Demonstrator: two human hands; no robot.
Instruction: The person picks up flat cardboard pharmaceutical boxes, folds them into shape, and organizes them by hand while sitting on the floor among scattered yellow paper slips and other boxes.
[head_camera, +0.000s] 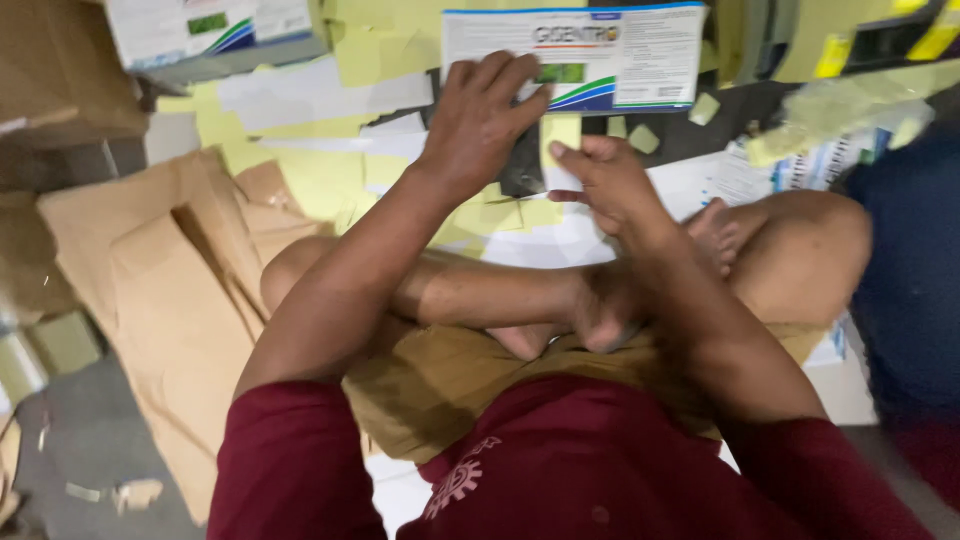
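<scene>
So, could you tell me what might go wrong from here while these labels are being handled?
The left hand presses on the printed white label sheet while the right hand pinches a small yellow backing piece; the sheet might crease or tear. Loose yellow scraps litter the floor, so pieces could get mixed up. The picture is blurred, suggesting hurried movement.

A: Where do my hands lie in this view?

B: My left hand (478, 112) lies spread, fingers flat on the white printed sheet (600, 55). My right hand (605, 178) pinches a small yellow slip (560, 132) just below that sheet.

A: And the surroundings?

B: Yellow and white papers (300, 130) litter the floor ahead; brown cardboard (170, 290) lies left of my crossed legs (520, 300).
</scene>
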